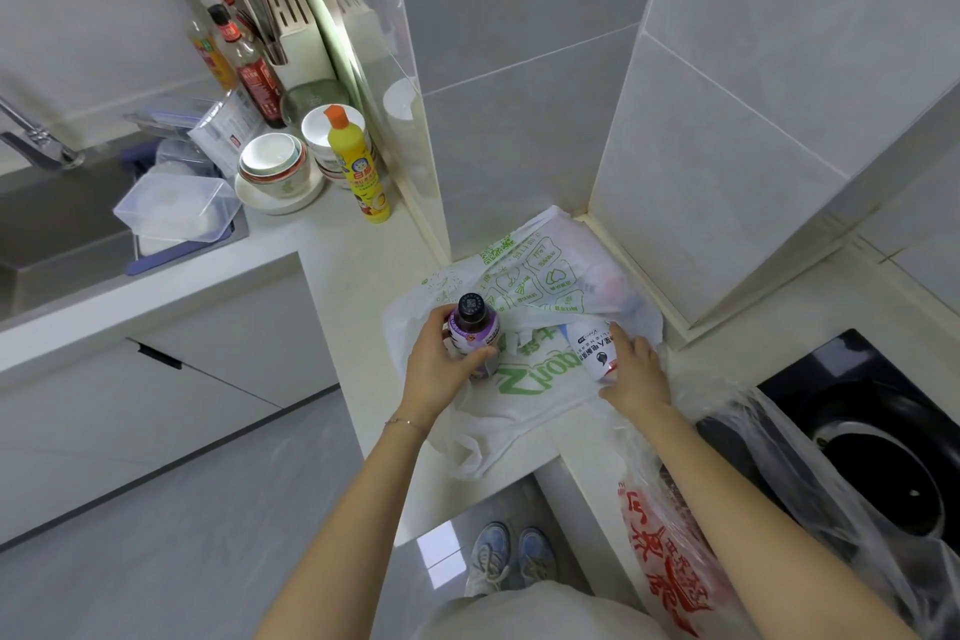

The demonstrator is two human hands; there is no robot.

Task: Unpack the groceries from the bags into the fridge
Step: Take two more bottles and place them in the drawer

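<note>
A white shopping bag with green print (524, 379) lies on the pale counter in the corner. My left hand (441, 364) grips a purple bottle with a black cap (474, 327), held upright over the bag's left side. My right hand (636, 369) wraps around a white bottle with dark print (592, 346) that lies on its side at the bag's mouth. More items bulge inside the bag near the wall, their shape hidden by the plastic. A second, clear bag with red lettering (670, 551) lies along the counter under my right forearm. The fridge is out of sight.
Left of the bag stand a yellow dish-soap bottle (358, 166), stacked bowls (272, 166), sauce bottles (249, 62) and a knife block (296, 31). A sink (57, 224) with clear plastic boxes is at far left. A black hob with a wok (872, 463) sits at right.
</note>
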